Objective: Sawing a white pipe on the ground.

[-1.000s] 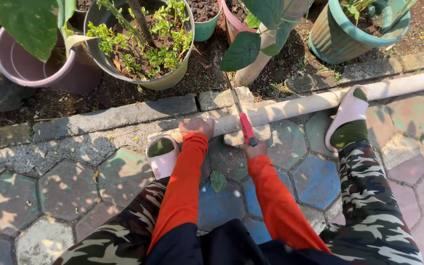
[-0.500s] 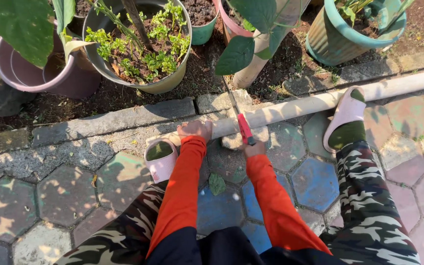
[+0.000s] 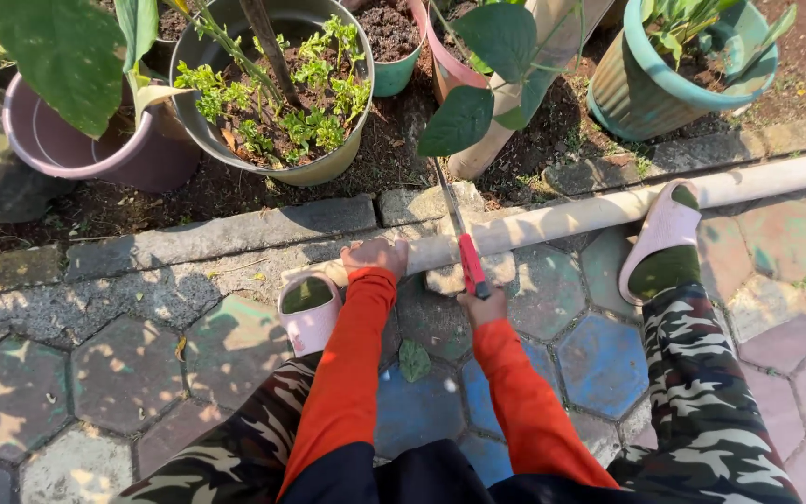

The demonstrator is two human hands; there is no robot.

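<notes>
A long pale bamboo pole (image 3: 608,210) lies across the paving, running from the middle out to the right edge. My left hand (image 3: 375,256) presses down on its near end. My right hand (image 3: 480,304) grips the red handle of a hand saw (image 3: 468,263), whose thin blade (image 3: 447,196) crosses the pole and points away toward the pots. Both sleeves are orange. My right foot in a pink slipper (image 3: 664,233) rests on the pole further right. My left foot in a pink slipper (image 3: 309,308) stands beside my left hand.
Potted plants line the soil bed beyond a stone kerb (image 3: 216,238): a grey pot with green shoots (image 3: 272,93), a purple pot (image 3: 95,149), a teal ribbed pot (image 3: 673,84), a pink pot (image 3: 450,65). Coloured hexagonal pavers (image 3: 599,364) cover the ground around my legs.
The saw has slid slightly along its cut and my right hand shifted with it. My left hand and both feet stay on the pole as before.
</notes>
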